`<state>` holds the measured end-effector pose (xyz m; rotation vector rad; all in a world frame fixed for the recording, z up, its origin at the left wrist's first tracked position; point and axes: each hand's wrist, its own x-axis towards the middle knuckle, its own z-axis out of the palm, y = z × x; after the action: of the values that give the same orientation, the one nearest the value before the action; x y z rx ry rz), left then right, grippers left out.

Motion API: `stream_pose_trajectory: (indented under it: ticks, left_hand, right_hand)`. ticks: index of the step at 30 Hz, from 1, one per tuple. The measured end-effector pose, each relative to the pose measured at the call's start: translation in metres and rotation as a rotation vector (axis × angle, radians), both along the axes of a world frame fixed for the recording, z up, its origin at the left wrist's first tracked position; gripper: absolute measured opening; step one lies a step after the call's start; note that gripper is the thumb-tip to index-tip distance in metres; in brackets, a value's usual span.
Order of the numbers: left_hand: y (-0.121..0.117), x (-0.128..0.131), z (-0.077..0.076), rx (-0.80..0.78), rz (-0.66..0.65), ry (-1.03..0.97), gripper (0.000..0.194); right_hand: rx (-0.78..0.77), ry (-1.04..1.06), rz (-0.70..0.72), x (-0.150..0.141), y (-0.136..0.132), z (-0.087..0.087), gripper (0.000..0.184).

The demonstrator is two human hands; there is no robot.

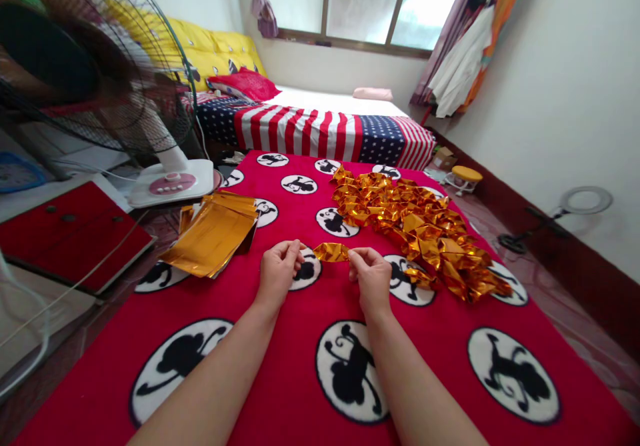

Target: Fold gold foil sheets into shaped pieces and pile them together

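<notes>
A small folded piece of shiny gold foil paper (331, 253) is above the red cloth, in front of me. My right hand (371, 273) pinches its right end between thumb and fingers. My left hand (281, 267) is closed, thumb against the fingers, just left of the piece's other tip; a narrow gap shows between them and nothing is visible in its grip. To the left lies a stack of flat gold foil sheets (213, 236). On the right spreads a heap of folded gold foil pieces (415, 216), with one piece (419, 277) at its near edge.
The red cloth (280, 386) with round black-and-white figures covers the surface. A large fan (173, 179) stands at the left beside a red panel (65, 233). Behind is a bed (310, 129); at the right are a yellow stool (467, 174) and a ring light (585, 199).
</notes>
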<state>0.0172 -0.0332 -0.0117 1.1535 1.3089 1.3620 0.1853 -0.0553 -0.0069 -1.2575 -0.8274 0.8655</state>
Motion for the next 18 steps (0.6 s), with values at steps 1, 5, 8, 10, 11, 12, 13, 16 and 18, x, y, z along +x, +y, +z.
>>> stream_pose_trajectory:
  ticks: [1, 5, 8, 10, 11, 12, 13, 16, 18]
  left_hand:
    - [0.000, 0.000, 0.001, -0.006, -0.004, -0.017, 0.044]
    - [0.000, 0.000, 0.001, -0.013, -0.004, 0.001, 0.044]
    - [0.001, 0.000, -0.001, -0.024, -0.002, 0.051, 0.043]
    - [0.002, -0.001, -0.004, -0.029, -0.016, 0.080, 0.042]
    - [0.002, -0.001, -0.006, -0.030, -0.026, 0.095, 0.042]
    - [0.003, -0.001, -0.007, -0.027, -0.030, 0.107, 0.042]
    - [0.003, -0.001, -0.008, -0.026, -0.032, 0.121, 0.041]
    - [0.004, 0.000, -0.007, -0.022, -0.029, 0.158, 0.040]
    - [0.004, 0.001, -0.004, -0.025, -0.018, 0.173, 0.039]
  right_hand:
    - [-0.003, 0.033, -0.008, 0.000, 0.000, 0.000, 0.020]
    - [-0.022, 0.130, -0.031, 0.001, -0.002, -0.001, 0.026]
    - [-0.024, 0.155, -0.031, 0.002, -0.002, 0.003, 0.029]
    - [-0.025, 0.148, -0.018, 0.005, 0.001, 0.006, 0.031]
    - [-0.029, 0.128, -0.013, 0.008, 0.004, 0.008, 0.031]
    - [-0.034, 0.094, -0.013, 0.012, 0.007, 0.010, 0.030]
    - [-0.042, 0.042, -0.014, 0.017, 0.012, 0.012, 0.029]
    - [-0.054, -0.241, -0.005, 0.039, 0.028, 0.017, 0.021]
    - [-0.054, -0.433, -0.026, 0.056, 0.039, 0.020, 0.018]
